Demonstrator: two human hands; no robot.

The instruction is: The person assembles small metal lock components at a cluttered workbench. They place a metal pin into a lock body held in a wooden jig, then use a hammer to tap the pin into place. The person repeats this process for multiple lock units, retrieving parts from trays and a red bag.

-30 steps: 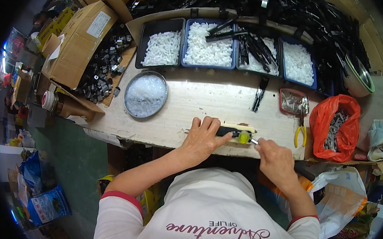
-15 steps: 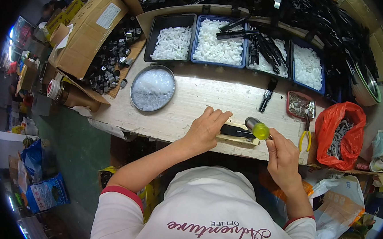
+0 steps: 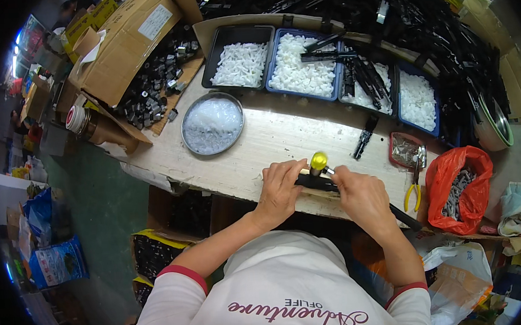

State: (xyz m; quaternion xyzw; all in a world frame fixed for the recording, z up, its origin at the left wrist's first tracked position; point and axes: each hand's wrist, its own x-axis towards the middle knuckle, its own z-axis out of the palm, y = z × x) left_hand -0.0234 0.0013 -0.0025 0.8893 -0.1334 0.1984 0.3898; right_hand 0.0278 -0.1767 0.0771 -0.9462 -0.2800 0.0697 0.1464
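From where I watch, the screwdriver [image 3: 319, 162] has swung since half a second ago: its yellow handle then lay out to the right of the black part, and now it stands above that part, between my two hands. I take that as the tool brought to bear on the work.

My left hand [image 3: 279, 188] lies flat with fingers curled over the black part [image 3: 317, 184], pinning it to the near edge of the table [image 3: 271, 137]. My right hand [image 3: 362, 194] closes round the screwdriver's shaft, though the tip is hidden, so I cannot tell exactly where it meets the part.

Going left to right beyond: a cardboard box [image 3: 122, 42], a round metal dish [image 3: 212, 123] of clear bits, trays of white pieces [image 3: 302, 66], yellow-handled pliers [image 3: 416, 179], and an orange bag [image 3: 458, 188]. None of it crowds the hands.
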